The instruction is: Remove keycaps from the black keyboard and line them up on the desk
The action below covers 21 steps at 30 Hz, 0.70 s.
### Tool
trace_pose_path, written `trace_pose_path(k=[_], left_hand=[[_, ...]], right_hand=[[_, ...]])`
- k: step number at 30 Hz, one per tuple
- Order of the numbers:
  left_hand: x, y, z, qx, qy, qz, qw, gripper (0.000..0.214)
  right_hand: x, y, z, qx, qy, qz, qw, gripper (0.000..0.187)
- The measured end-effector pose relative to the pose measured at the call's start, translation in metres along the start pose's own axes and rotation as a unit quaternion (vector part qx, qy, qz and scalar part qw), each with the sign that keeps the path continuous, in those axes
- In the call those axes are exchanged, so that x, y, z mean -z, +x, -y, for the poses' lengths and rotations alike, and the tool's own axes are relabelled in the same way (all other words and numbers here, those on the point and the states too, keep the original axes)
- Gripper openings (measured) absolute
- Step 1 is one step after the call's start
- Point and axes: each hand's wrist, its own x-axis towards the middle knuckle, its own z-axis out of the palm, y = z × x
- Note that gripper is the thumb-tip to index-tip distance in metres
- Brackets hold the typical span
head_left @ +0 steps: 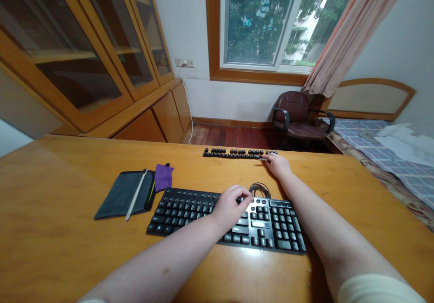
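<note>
A black keyboard point(190, 210) lies on the wooden desk point(68, 181) in front of me, with some keys gone from its middle part. My left hand point(230, 206) rests curled on that part, fingertips pinched over the keys. My right hand point(277, 164) reaches to the far edge of the desk, fingers closed at the right end of a row of loose black keycaps point(233, 153). What it grips is too small to make out. A coiled black cable point(260, 189) sits just behind the keyboard.
Left of the keyboard lies a dark grey pouch point(122, 194) with a white stick-like tool point(136, 194) on it, and a purple cloth point(163, 176). Beyond the desk stand a brown armchair point(298, 115), wooden glass-door cabinets point(101, 54), a window and a bed point(389, 154).
</note>
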Motion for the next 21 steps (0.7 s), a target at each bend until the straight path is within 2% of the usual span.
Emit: trace_pose_path(k=[21], left_hand=[[0.0003, 0.0001, -0.0006, -0.002, 0.004, 0.003, 1.0, 0.01]], right_hand=[[0.002, 0.0, 0.0009, -0.008, 0.041, -0.023, 0.999, 0.025]])
